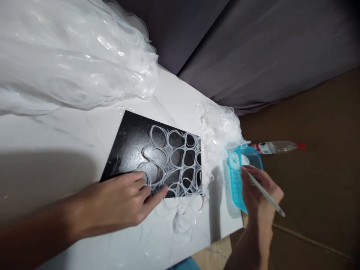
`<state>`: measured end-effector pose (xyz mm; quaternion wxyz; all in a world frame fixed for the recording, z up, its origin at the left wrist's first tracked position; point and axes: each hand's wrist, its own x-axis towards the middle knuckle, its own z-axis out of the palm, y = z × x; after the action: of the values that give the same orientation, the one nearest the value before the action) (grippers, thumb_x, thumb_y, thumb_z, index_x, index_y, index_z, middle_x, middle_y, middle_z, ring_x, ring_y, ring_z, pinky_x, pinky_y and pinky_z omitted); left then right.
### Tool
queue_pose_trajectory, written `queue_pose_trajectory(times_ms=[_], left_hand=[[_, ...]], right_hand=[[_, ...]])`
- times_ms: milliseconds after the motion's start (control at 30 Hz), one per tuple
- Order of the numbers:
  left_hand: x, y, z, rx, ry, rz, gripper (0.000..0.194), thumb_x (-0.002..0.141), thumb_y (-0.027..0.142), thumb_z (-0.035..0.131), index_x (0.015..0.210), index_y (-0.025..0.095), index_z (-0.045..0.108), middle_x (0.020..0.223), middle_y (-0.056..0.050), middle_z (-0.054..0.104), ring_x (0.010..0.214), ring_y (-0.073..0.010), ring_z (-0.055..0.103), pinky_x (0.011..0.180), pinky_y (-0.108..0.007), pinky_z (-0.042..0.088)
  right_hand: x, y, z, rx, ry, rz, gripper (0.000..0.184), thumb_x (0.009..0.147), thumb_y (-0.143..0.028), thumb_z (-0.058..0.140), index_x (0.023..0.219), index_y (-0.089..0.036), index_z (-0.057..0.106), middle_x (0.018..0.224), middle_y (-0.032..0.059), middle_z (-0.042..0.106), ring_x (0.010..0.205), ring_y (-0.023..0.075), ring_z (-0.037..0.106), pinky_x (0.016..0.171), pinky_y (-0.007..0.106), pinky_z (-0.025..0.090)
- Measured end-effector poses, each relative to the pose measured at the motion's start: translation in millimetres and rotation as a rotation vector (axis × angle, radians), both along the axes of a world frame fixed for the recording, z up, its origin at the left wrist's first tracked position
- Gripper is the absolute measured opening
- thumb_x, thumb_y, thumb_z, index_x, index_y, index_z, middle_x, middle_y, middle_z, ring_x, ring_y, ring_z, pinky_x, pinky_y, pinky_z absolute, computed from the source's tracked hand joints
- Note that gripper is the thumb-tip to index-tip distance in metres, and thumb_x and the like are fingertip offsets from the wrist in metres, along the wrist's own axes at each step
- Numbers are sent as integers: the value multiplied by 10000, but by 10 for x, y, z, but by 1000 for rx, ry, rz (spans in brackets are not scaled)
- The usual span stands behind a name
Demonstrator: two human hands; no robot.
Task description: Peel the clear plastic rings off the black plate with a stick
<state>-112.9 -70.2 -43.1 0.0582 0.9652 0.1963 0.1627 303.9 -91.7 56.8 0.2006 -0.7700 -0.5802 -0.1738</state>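
Note:
My left hand (123, 202) rests at the near edge of a black board (123, 138), its fingers apart on clear, thin-walled rings (154, 155). One fingertip touches a ring, while the other fingers are bent over the board's lower edge. Rows of these rings lie side by side across the board's right part. My right hand (260, 193) is closed around a slim white pen-like stick (270, 200). It is above a blue plastic basket (237, 187), and a pale round thing (245, 159) shows just past its fingertips. What the stick's front end touches is hidden by the fingers.
A large heap of clear, glossy rings (84, 56) fills the upper left of the white table (104, 129). A smaller pile (221, 125) sits between board and basket. Beyond the basket is a plastic bottle with a red cap (278, 147). Grey cloth (261, 48) hangs behind.

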Motion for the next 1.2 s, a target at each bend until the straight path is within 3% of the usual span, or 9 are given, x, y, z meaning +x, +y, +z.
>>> queue_pose_trajectory(times_ms=[67, 200, 300, 400, 667, 867, 1000, 1100, 1200], left_hand=[[21, -4, 109, 95, -5, -82, 804, 958, 95, 639, 1729, 171, 423, 812, -23, 729, 701, -229, 631, 769, -383, 517], [115, -81, 280, 132, -86, -164, 534, 1001, 171, 623, 1530, 103, 642, 843, -76, 747, 723, -245, 657, 751, -412, 523], [178, -206, 256, 115, -79, -196, 421, 1001, 184, 637, 1406, 96, 709, 927, -106, 783, 718, -234, 668, 724, -405, 524], [202, -314, 166, 121, -21, -213, 426, 976, 168, 659, 1394, 100, 708, 939, -104, 793, 704, -227, 672, 721, -398, 531], [189, -296, 96, 164, -15, -203, 495, 962, 56, 639, 1455, 82, 672, 826, -38, 709, 662, -197, 610, 693, -378, 511], [216, -362, 66, 209, 10, -104, 493, 988, 14, 601, 1468, 106, 668, 829, -27, 691, 688, -193, 603, 739, -383, 511], [131, -609, 151, 222, 43, 7, 509, 987, -49, 523, 1469, 72, 631, 815, -10, 692, 711, -192, 637, 793, -385, 530], [-18, -937, 206, 105, 29, 115, 559, 1031, -33, 494, 1574, 93, 535, 1032, -48, 773, 962, -207, 722, 1041, -424, 517], [-108, -1264, 192, 42, -48, 216, 493, 1092, 24, 480, 1565, 142, 553, 1106, -40, 787, 1023, -196, 725, 1115, -437, 471]], right_hand=[[-112, -94, -62, -98, 140, 84, 302, 995, -488, 755, 915, -209, 836, 1030, 119, 859, 866, 296, 804, 761, 409, 603], [-459, -298, -212, -194, 564, 250, 167, 979, -382, 829, 908, -232, 824, 1051, 87, 848, 962, 271, 802, 826, 378, 605], [-694, -422, -298, -285, 809, 384, 114, 991, -306, 825, 901, -238, 809, 1055, 83, 839, 975, 262, 795, 867, 394, 613], [-862, -488, -356, -346, 899, 490, 123, 1001, -281, 812, 887, -236, 798, 1090, 93, 835, 990, 262, 794, 895, 412, 621], [-986, -553, -451, -400, 921, 501, 134, 1026, -305, 775, 912, -236, 789, 1271, 109, 812, 1128, 273, 777, 1006, 452, 605], [-823, -755, -448, -323, 802, 426, 155, 1052, -343, 731, 974, -232, 806, 1111, 94, 841, 987, 255, 792, 862, 374, 596], [-694, -928, -419, -395, 721, 372, 209, 1056, -398, 722, 1011, -219, 820, 962, 62, 839, 801, 222, 760, 712, 312, 554], [-605, -1052, -398, -444, 711, 364, 272, 1066, -438, 702, 960, -215, 817, 861, 37, 807, 732, 200, 714, 647, 291, 503], [-531, -1138, -407, -423, 672, 327, 302, 1058, -458, 709, 901, -217, 802, 745, 14, 748, 654, 186, 655, 596, 293, 451]])
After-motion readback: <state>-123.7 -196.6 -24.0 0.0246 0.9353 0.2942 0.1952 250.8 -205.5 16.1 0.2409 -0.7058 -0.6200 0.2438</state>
